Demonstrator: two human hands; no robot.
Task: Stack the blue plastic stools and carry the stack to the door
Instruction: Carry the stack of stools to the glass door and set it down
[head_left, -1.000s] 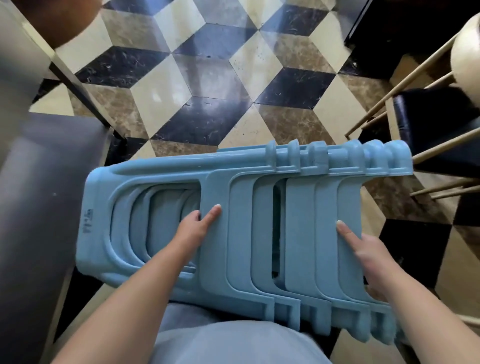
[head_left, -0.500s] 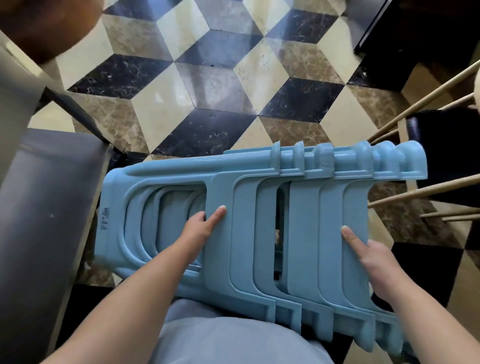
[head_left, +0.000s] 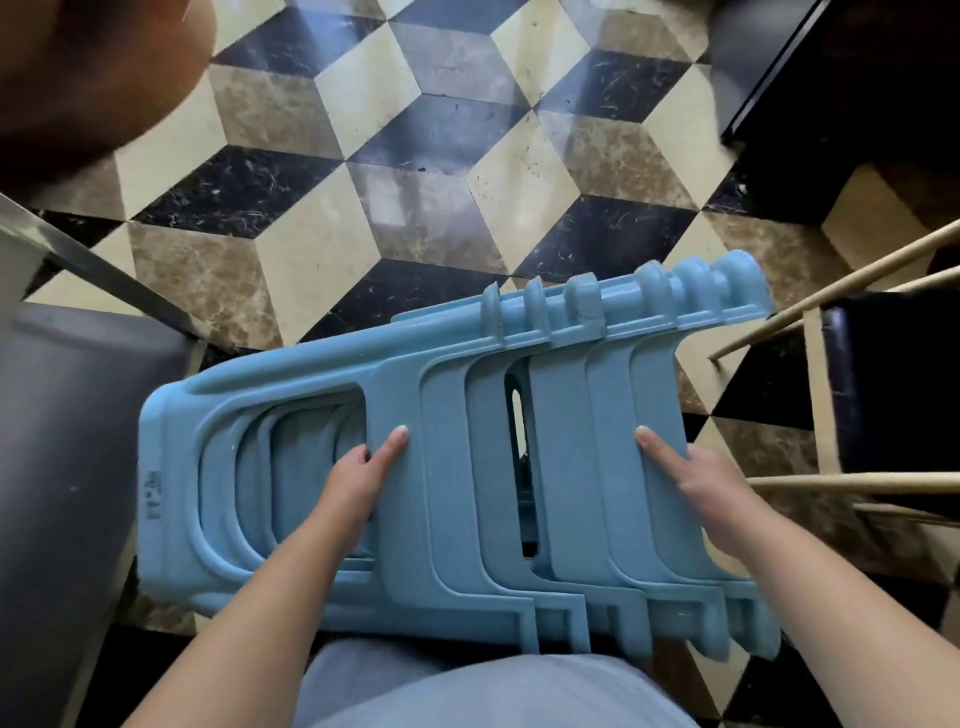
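Observation:
A stack of several nested blue plastic stools (head_left: 441, 467) lies sideways in front of my body, above the floor, seats to the left and legs pointing right. My left hand (head_left: 358, 475) grips the stack through the arched side opening, thumb on top and fingers tucked inside. My right hand (head_left: 701, 483) holds the leg end, thumb laid on the outer panel and fingers hidden under the stack. No door is visible.
A grey-topped table (head_left: 67, 441) with a metal edge stands close on the left. At the right is a wooden-framed chair (head_left: 852, 395) with a dark seat. A dark cabinet (head_left: 831, 78) is at upper right. Patterned cube tiles (head_left: 415, 156) lie ahead.
The stack has shifted right and tilted slightly, its leg end rising. More tiled floor shows ahead; both hands keep the same grips.

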